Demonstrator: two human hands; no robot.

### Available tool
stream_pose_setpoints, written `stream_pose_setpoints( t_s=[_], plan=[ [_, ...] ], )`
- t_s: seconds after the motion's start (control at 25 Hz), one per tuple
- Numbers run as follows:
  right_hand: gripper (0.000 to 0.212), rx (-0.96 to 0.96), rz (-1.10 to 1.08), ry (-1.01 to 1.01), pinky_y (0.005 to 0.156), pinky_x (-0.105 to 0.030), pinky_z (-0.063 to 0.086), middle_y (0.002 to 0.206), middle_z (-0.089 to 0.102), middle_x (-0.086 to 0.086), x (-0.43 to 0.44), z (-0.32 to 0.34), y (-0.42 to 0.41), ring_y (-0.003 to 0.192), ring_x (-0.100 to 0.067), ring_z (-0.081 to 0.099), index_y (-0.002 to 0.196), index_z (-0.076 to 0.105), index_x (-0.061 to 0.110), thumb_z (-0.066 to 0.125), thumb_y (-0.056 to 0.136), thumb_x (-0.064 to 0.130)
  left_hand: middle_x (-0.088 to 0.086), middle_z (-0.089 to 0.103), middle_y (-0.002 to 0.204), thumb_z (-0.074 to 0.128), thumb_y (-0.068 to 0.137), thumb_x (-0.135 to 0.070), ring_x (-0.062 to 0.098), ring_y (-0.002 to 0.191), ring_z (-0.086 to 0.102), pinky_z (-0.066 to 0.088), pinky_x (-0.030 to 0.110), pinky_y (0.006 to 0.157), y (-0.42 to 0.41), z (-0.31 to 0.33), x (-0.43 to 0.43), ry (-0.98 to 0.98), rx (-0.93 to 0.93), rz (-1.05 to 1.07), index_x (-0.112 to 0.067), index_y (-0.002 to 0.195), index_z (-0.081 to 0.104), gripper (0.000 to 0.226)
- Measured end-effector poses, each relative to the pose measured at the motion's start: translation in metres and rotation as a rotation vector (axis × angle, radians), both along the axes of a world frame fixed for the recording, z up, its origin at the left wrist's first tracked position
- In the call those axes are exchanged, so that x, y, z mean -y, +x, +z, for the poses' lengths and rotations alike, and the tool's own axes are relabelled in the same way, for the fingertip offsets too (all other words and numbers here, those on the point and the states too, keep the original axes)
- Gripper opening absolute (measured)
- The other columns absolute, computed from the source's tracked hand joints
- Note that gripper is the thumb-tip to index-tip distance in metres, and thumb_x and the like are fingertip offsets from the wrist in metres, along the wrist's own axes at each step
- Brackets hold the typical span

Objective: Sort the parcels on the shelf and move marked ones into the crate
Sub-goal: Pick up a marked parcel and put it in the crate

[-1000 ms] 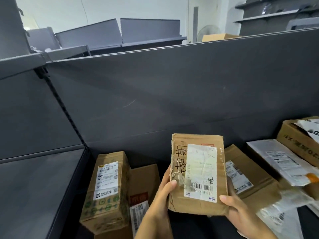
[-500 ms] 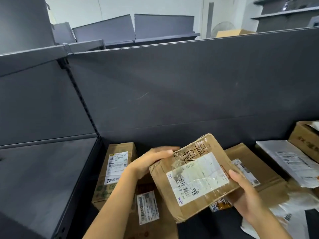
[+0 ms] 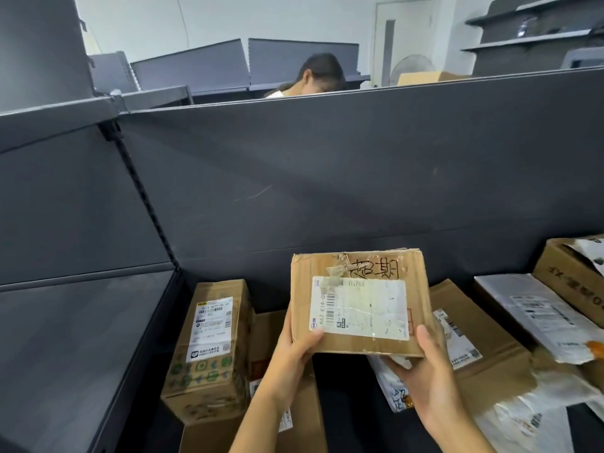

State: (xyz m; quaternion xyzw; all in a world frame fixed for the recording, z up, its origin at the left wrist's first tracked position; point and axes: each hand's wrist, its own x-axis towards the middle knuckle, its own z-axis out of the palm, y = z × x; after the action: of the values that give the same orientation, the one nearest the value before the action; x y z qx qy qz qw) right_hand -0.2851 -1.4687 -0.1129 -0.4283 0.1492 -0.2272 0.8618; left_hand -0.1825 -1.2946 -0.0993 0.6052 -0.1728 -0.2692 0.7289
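"What had changed with the parcel?"

"The cardboard parcel [image 3: 359, 335], tilted a moment before, was level, with its white label [image 3: 359, 308] facing the camera and handwriting above it."

"And the hands?"

"The left hand [image 3: 295, 346] had moved from the top edge to grip the lower left corner. The right hand [image 3: 425, 371] gripped the lower right, holding the parcel above other boxes [image 3: 209, 348] on the shelf. Beyond the shelf's back panel [image 3: 327, 174], a person's head [image 3: 318, 75] had appeared."

Five cardboard parcels sit on or above the shelf [image 3: 81, 338]: one held parcel [image 3: 358, 302], one green-printed box [image 3: 209, 354], one flat box [image 3: 266, 335], one labelled box [image 3: 483, 322] and one right-end box [image 3: 568, 276]. At least three pale mailers show: grey mailer [image 3: 539, 315], crumpled mailer [image 3: 529, 416], printed mailer [image 3: 392, 390]. Two hands: left hand [image 3: 294, 351], right hand [image 3: 428, 364].
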Motion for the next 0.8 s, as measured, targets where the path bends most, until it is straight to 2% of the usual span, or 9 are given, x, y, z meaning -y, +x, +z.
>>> stream_pose_setpoints(
  t_s=[0.16, 0.28, 0.32, 0.4, 0.44, 0.52, 0.56, 0.68, 0.8],
  plan=[
    [0.073, -0.087, 0.06, -0.006, 0.092, -0.046, 0.047, 0.119, 0.06, -0.01, -0.009, -0.016, -0.007, 0.109, -0.025, 0.055, 0.117, 0.045, 0.022, 0.082, 0.057, 0.04, 0.006, 0.065, 0.124, 0.069, 0.061, -0.04, 0.022, 0.115, 0.061, 0.048, 0.04, 0.099, 0.015, 0.018, -0.012, -0.039, 0.08, 0.094, -0.021, 0.131, 0.049, 0.074],
    [0.091, -0.139, -0.039, -0.13, 0.053, -0.018, 0.055, 0.085, 0.072, -0.009, 0.001, -0.01, -0.011, 0.076, -0.01, 0.067, 0.117, 0.06, 0.007, 0.089, 0.035, 0.033, 0.011, 0.068, 0.116, 0.066, 0.06, -0.035, 0.027, 0.108, 0.064, 0.052, 0.038, 0.088, 0.021, 0.025, -0.012, -0.044, 0.12, 0.096, -0.016, 0.12, 0.058, 0.064],
    [0.11, -0.153, -0.099, -0.199, 0.05, -0.011, 0.051, 0.093, 0.071, -0.014, 0.008, -0.006, -0.015, 0.078, -0.007, 0.067, 0.124, 0.054, -0.002, 0.082, 0.028, 0.044, 0.012, 0.068, 0.115, 0.066, 0.06, -0.035, 0.027, 0.107, 0.065, 0.052, 0.036, 0.085, 0.021, 0.026, -0.009, -0.031, 0.134, 0.079, -0.015, 0.12, 0.059, 0.064],
    [0.141, -0.181, -0.142, -0.303, 0.072, -0.01, 0.048, 0.134, 0.048, -0.017, 0.022, 0.0, -0.028, 0.114, -0.019, 0.055, 0.138, 0.035, 0.002, 0.075, 0.018, 0.065, 0.011, 0.069, 0.112, 0.066, 0.058, -0.036, 0.026, 0.104, 0.066, 0.054, 0.031, 0.08, 0.016, 0.025, 0.0, -0.007, 0.146, 0.031, -0.015, 0.118, 0.059, 0.064],
    [0.132, -0.167, -0.098, -0.294, 0.083, -0.015, 0.043, 0.138, 0.043, -0.007, 0.026, 0.0, -0.035, 0.121, -0.018, 0.049, 0.135, 0.038, 0.011, 0.075, 0.022, 0.067, 0.009, 0.07, 0.109, 0.066, 0.057, -0.036, 0.024, 0.101, 0.067, 0.055, 0.029, 0.078, 0.014, 0.025, 0.005, 0.004, 0.148, 0.017, -0.016, 0.116, 0.06, 0.062],
    [0.092, -0.159, 0.061, -0.189, 0.097, -0.031, 0.04, 0.132, 0.057, -0.003, 0.026, 0.001, -0.051, 0.114, -0.016, 0.056, 0.123, 0.052, 0.026, 0.077, 0.04, 0.058, 0.005, 0.072, 0.103, 0.065, 0.055, -0.037, 0.023, 0.099, 0.067, 0.055, 0.031, 0.08, 0.009, 0.024, 0.018, 0.017, 0.137, 0.019, -0.02, 0.107, 0.064, 0.054],
    [0.086, -0.172, 0.095, -0.155, 0.099, -0.039, 0.041, 0.124, 0.063, -0.004, 0.028, -0.001, -0.056, 0.112, -0.02, 0.06, 0.121, 0.056, 0.029, 0.079, 0.042, 0.057, 0.004, 0.072, 0.101, 0.065, 0.055, -0.037, 0.023, 0.099, 0.067, 0.054, 0.033, 0.082, 0.006, 0.023, 0.024, 0.018, 0.132, 0.023, -0.022, 0.104, 0.065, 0.051],
    [0.079, -0.187, 0.092, -0.106, 0.087, -0.043, 0.049, 0.118, 0.066, -0.009, 0.037, -0.01, -0.066, 0.11, -0.028, 0.062, 0.12, 0.057, 0.028, 0.081, 0.049, 0.051, 0.006, 0.07, 0.104, 0.065, 0.055, -0.037, 0.025, 0.101, 0.065, 0.052, 0.038, 0.085, -0.002, 0.022, 0.035, 0.012, 0.125, 0.053, -0.021, 0.107, 0.064, 0.054],
    [0.072, -0.167, 0.066, -0.09, 0.089, -0.043, 0.048, 0.118, 0.067, -0.009, 0.041, -0.006, -0.072, 0.111, -0.027, 0.062, 0.118, 0.059, 0.027, 0.08, 0.052, 0.049, 0.011, 0.069, 0.108, 0.065, 0.055, -0.037, 0.027, 0.102, 0.066, 0.052, 0.04, 0.085, -0.01, 0.021, 0.04, -0.01, 0.12, 0.061, -0.021, 0.108, 0.063, 0.055]
  ],
)
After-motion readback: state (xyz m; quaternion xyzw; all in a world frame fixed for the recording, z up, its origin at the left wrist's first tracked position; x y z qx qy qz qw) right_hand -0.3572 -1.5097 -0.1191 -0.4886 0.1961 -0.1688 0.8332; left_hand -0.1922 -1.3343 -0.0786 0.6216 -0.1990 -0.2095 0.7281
